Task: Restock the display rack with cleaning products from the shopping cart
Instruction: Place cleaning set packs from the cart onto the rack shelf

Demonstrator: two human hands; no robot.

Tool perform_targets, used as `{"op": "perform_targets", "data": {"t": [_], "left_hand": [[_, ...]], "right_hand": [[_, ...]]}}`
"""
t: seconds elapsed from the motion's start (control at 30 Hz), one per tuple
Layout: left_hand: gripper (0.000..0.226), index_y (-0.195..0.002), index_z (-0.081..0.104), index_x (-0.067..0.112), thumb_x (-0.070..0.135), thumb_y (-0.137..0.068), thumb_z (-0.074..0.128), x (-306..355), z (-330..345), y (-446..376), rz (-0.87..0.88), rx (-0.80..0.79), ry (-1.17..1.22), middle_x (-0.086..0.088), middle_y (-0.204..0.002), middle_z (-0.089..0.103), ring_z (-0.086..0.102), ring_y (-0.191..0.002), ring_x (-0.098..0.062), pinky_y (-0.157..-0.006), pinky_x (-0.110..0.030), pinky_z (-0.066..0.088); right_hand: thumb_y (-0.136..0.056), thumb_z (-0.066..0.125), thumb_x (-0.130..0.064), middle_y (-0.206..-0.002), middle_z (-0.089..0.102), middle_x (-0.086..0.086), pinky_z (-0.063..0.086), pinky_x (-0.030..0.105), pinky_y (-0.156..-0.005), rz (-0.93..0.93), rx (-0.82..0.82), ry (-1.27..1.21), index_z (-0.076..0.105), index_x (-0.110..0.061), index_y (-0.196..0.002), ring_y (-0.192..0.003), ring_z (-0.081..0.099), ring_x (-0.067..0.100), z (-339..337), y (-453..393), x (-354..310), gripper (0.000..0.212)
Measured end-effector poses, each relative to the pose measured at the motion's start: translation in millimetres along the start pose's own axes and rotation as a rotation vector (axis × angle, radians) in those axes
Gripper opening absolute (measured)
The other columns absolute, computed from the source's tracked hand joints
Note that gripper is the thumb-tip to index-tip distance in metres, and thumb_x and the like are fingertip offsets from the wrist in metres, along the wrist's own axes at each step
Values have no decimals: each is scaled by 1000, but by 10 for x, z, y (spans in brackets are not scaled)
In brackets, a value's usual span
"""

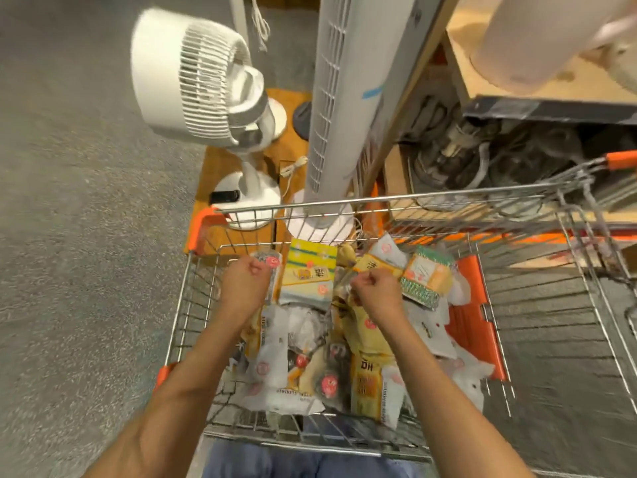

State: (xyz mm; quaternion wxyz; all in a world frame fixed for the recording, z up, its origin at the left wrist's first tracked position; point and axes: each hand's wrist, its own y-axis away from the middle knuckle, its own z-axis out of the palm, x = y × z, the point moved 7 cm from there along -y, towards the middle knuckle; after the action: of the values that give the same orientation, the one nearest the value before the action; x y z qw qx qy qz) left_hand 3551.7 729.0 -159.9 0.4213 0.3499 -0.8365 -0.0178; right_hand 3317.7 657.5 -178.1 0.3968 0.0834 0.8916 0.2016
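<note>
A wire shopping cart with orange plastic corner guards (pixel 344 201) fills the lower middle of the view, its far rim against a wooden display rack with plywood shelves (pixel 537 81) at the upper right. A tall white tower fan (pixel 331 108) and a round white pedestal fan (pixel 193 77) stand just beyond the cart's far-left corner. Inside the basket lies a loose heap of yellow and white plastic-wrapped cleaning product packets (pixel 310 339). Both hands are over the far end of the heap: the left hand (pixel 245 282) has curled fingers beside a packet near the far-left corner, though whether it grips is unclear; the right hand (pixel 375 293) is likewise curled, apparently pinching crinkly wrapping. The step looks like picking; best grip one packet firmly by its edge and lift clear of its neighbours.
</note>
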Motion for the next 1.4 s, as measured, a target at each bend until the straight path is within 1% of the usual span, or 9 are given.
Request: {"op": "perform_targets", "data": {"t": [0.13,0.23,0.37,0.43,0.57,0.7,1.03,1.27,1.4], "left_hand": [[36,-57,41,14,13,-92,47,-164,411,-367,-41,-125,-107,-1,-58,45,43,-55,-19,-41,-14,28],[25,-68,57,10,16,-92,51,-255,686,-573,-134,-199,-100,-9,-69,55,50,-55,-18,-37,-10,33],[33,-111,63,-2,21,-88,58,-461,1036,-818,-205,-230,-38,-20,-110,64,59,-102,-33,-79,-31,44],[49,-105,64,-4,38,-79,62,-543,1234,-839,-215,-296,-5,-24,-105,65,61,-99,-35,-84,-40,50],[81,-116,61,9,65,-58,62,-796,1505,-786,-299,-264,158,-12,-112,66,63,-102,-28,-89,-43,51],[65,-136,41,7,38,-85,66,-562,1391,-530,-337,-148,246,-10,-130,54,53,-117,-26,-87,-31,43],[43,-107,33,21,19,-84,69,95,591,-137,-53,-56,529,-12,-113,60,63,-98,-19,-81,-29,54],[53,-113,36,16,-2,-77,70,223,-379,344,123,216,613,2,-118,54,59,-97,5,-79,-12,47],[61,-108,40,27,26,-65,82,50,-997,816,76,399,362,-3,-115,54,58,-97,-12,-77,-17,47]], "right_hand": [[-83,52,-10,-73,64,25,51,40,-62,80,-72,93,62,7,-69,-71,61,38,386,-495,277,24],[-91,50,-18,-61,54,17,38,32,-54,78,-122,193,56,1,-60,-57,51,29,576,-672,330,36],[-92,50,-17,-71,54,24,33,35,-52,78,-200,252,55,3,-70,-72,52,35,764,-826,365,30],[-91,53,-17,-71,54,19,27,23,-43,80,-243,263,52,-1,-71,-82,56,36,849,-860,399,26],[-87,56,-15,-110,64,16,37,28,-70,20,-261,114,62,-5,-110,-101,58,30,954,-816,350,25],[-87,53,-8,-105,66,15,36,24,-68,6,-138,-117,65,-8,-111,-98,59,27,809,-645,256,27],[-82,66,-13,-56,53,-10,35,8,-50,-147,107,-329,59,-12,-64,-53,49,1,2,-347,-571,19],[-81,68,-17,-71,62,-3,41,25,-59,-321,-161,-217,65,-9,-77,-65,55,8,50,122,-1200,9],[-81,68,-18,-114,54,12,35,31,-90,-818,-200,289,56,-5,-117,-109,48,27,263,588,-1769,41]]}}
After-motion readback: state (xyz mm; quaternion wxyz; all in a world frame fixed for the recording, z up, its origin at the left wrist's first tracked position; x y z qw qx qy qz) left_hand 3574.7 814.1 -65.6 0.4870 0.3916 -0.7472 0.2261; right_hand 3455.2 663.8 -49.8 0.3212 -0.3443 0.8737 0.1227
